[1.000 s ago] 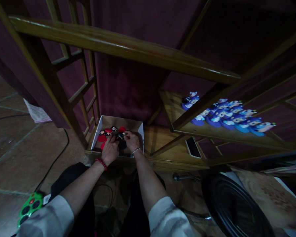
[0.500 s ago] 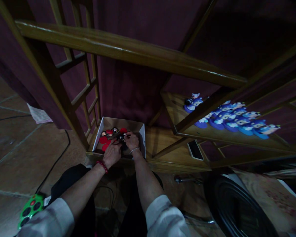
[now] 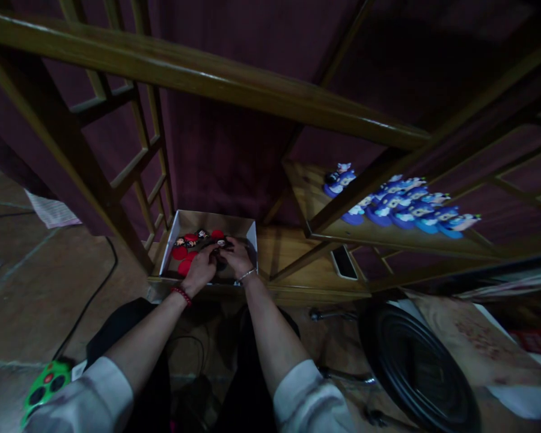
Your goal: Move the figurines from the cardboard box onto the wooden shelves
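Observation:
An open cardboard box (image 3: 253, 236) with white outer walls stands on the low wooden shelf and holds several small black-and-red figurines (image 3: 192, 240) with round red bases. Both my hands reach into its right half. My left hand (image 3: 201, 269) has its fingers curled in at a dark figurine (image 3: 221, 243). From the other side my right hand (image 3: 238, 258) closes its fingers on the same figurine, the fingertips of both hands nearly meeting. Most of that figurine is hidden by my fingers.
A wooden rail (image 3: 198, 69) crosses above the box. On a raised shelf to the right stand several blue-and-purple figurines (image 3: 401, 204). A phone (image 3: 344, 263) lies on the lower shelf. A black round stool (image 3: 417, 367) is at right, a green paw-shaped object (image 3: 45, 388) at lower left.
My right hand has turned inward and its fingers have come closer to my left fingers over the figurine. The whole view has shifted slightly.

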